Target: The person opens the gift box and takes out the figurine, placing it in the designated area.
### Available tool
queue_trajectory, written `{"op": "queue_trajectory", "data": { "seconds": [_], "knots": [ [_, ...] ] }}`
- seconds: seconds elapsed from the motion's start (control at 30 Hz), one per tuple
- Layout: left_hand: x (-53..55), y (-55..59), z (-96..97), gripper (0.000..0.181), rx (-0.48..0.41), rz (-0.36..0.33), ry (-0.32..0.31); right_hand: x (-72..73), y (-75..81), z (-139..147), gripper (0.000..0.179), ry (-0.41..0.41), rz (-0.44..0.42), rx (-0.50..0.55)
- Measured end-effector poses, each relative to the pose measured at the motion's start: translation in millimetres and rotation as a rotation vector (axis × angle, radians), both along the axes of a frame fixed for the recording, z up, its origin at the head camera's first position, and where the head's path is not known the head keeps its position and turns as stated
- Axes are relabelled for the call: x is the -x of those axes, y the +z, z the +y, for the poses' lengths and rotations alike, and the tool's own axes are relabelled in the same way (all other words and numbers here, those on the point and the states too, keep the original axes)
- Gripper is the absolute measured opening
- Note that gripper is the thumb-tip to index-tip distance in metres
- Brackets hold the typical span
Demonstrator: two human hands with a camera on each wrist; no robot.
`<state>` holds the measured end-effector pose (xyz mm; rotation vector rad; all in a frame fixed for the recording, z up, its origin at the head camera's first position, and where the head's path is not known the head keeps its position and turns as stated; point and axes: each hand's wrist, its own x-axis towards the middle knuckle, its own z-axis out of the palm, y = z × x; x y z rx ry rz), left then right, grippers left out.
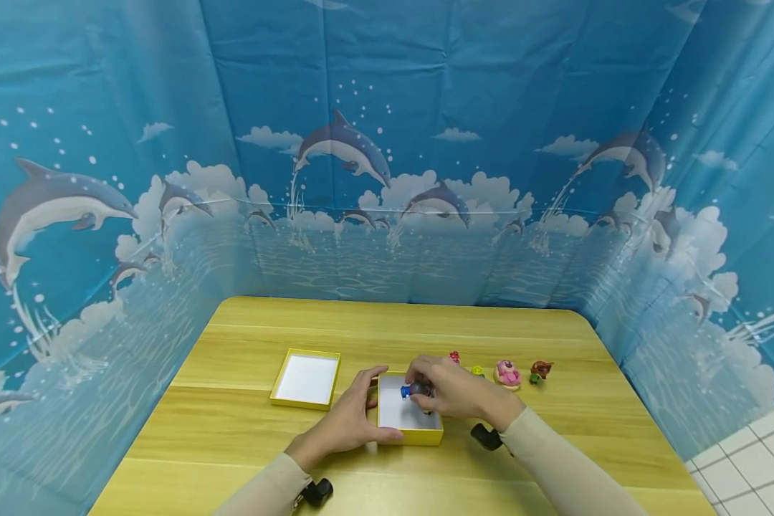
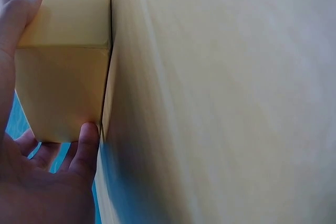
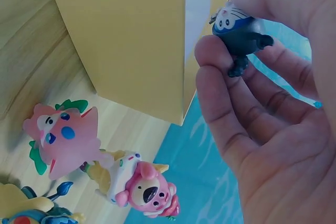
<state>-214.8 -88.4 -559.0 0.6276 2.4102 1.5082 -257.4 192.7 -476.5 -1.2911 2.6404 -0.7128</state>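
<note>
My left hand grips a yellow box with a white inside, thumb at the front and fingers round the far side. In the left wrist view, the thumb and fingers hold opposite sides of the box. Over the box's opening, my right hand pinches a small dark figurine with a whiskered white face and a blue band. A blue and white shape shows beside it in the head view; I cannot tell whether it is a separate piece.
A shallow yellow tray, white inside, lies left of the box. Right of the box stand several figurines: a pink bear, a brown one, a green one and a red-pink one. Dolphin-print curtains surround the wooden table.
</note>
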Motion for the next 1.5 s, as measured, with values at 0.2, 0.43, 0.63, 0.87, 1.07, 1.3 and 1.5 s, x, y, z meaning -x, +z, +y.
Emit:
{"op": "queue_trajectory", "data": {
  "seconds": [0.2,0.43,0.63,0.87,1.07,1.3,1.5],
  "knots": [
    [0.3,-0.2,-0.1,0.124,-0.012,-0.011,-0.003,-2.7,1.4,4,0.015,-0.016,-0.016,0.042],
    [0.3,-0.3,0.6,0.125,-0.015,-0.009,-0.002,-4.0,0.4,10,0.014,-0.027,-0.028,0.055],
    [-0.4,-0.8,0.7,0.125,-0.013,-0.01,-0.002,-5.9,-0.9,16,0.012,-0.039,-0.003,0.07],
    [-1.0,-0.8,0.8,0.125,-0.014,-0.013,0.006,-10.8,-0.6,24,0.014,-0.082,0.025,0.081],
    [-2.2,0.6,0.4,0.125,-0.004,-0.007,0.014,-13.6,-0.3,32,0.016,-0.107,0.03,0.098],
    [-3.2,1.1,0.7,0.125,0.004,-0.006,0.017,-16.6,-2.2,42,0.017,-0.134,0.071,0.119],
    [-2.8,0.8,0.6,0.125,-0.005,-0.008,0.014,-18.0,-1.7,49,0.018,-0.16,0.085,0.116]
  ]
}}
